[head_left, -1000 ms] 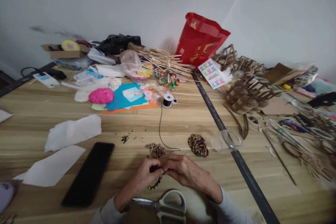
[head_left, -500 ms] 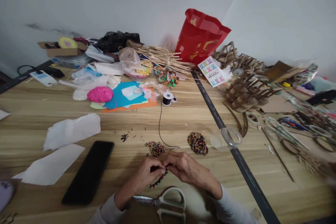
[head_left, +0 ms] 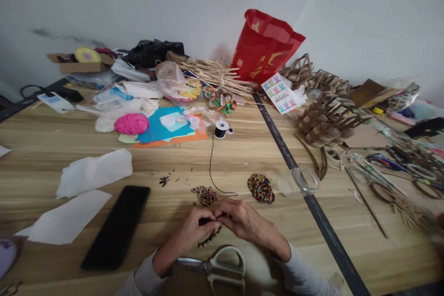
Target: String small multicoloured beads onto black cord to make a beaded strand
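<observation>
My left hand (head_left: 192,228) and my right hand (head_left: 240,219) meet fingertip to fingertip low in the middle of the wooden table (head_left: 263,148). Both are pinched on a string of coloured beads (head_left: 208,239) that hangs in a curve under my left fingers. A thin black cord (head_left: 210,166) runs from my fingers up to a black spool (head_left: 220,129). Two heaps of loose coloured beads lie just beyond my hands, a small heap (head_left: 205,194) and a larger heap (head_left: 261,188).
Scissors (head_left: 217,268) lie by my wrists. A black phone (head_left: 118,226) and white papers (head_left: 93,172) sit to the left. A clear lid (head_left: 304,180), pink yarn (head_left: 132,124), coloured sheets, a red bag (head_left: 265,48) and woven cardboard pieces (head_left: 326,122) crowd the far and right side.
My hands stay pinched together on the bead string with only small finger shifts. The view has tilted slightly, so everything sits a little higher in the picture.
</observation>
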`<control>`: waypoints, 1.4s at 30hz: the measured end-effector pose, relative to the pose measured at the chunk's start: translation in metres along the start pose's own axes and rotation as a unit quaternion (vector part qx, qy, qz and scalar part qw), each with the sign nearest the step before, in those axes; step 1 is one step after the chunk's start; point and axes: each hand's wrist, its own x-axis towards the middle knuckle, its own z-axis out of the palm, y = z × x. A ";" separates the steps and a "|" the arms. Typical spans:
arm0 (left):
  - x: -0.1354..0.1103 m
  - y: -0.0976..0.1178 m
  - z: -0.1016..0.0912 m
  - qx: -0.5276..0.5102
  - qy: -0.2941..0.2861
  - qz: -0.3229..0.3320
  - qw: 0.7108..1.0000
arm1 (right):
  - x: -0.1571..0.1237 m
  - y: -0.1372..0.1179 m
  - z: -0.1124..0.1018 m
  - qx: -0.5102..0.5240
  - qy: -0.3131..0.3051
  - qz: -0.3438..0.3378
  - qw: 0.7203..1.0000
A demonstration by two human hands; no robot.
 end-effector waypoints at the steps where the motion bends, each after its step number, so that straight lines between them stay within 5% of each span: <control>1: 0.000 -0.001 0.000 0.000 0.003 0.004 1.000 | 0.000 0.000 0.000 0.005 -0.001 0.001 1.000; 19: -0.001 0.004 0.000 0.015 0.025 -0.010 1.000 | 0.001 -0.006 0.001 0.017 -0.003 0.003 1.000; 27: 0.002 0.009 -0.002 0.002 0.040 -0.016 0.999 | -0.003 -0.007 -0.012 0.013 0.070 0.015 0.997; 42: 0.002 0.008 -0.001 -0.028 0.020 -0.027 0.999 | -0.004 0.003 0.002 -0.038 0.010 0.009 0.999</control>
